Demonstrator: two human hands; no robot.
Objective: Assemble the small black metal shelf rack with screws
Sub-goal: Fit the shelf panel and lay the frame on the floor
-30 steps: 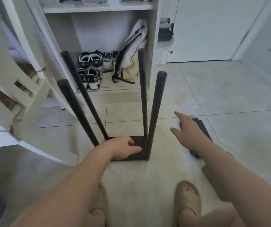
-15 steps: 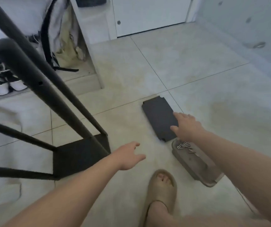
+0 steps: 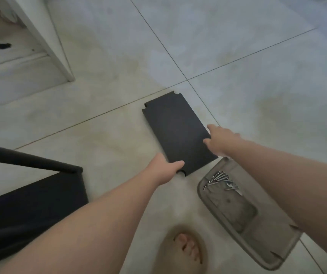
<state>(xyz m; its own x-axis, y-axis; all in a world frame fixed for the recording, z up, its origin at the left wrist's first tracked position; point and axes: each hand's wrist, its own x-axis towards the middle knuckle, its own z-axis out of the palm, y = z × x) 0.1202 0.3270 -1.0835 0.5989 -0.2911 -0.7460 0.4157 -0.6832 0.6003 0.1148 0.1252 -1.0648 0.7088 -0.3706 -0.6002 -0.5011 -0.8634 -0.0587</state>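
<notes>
Head view. Black panel (image 3: 178, 131) flat on the floor (image 3: 257, 76), long axis running away and leftward, notched corners showing at the far end.

Left hand (image 3: 164, 169) at the panel's near left corner. Fingers (image 3: 177, 165) closed on that corner, thumb laid across the top face, the others hidden below the edge.

Right hand (image 3: 223, 142) at the panel's right long edge, toward the near end. Thumb and forefinger stretched onto the top face, remaining fingers bent past the edge. Whether closed in a real hold, cannot tell.

Just right of the panel's near end, close beside its corner: a beige tray (image 3: 247, 230) on the floor, with a small heap of silver screws (image 3: 218, 177) in the end nearest the panel.

Left of the panel and apart from it: the partly built rack (image 3: 30, 210), dark base plate low on the floor, one black pole (image 3: 26, 160) running from its corner out of frame to the left.

Nearer than the panel, between the two forearms: a foot in a tan sandal (image 3: 184, 252).

Far left beyond the panel: the white edge of a cabinet (image 3: 46, 36).
</notes>
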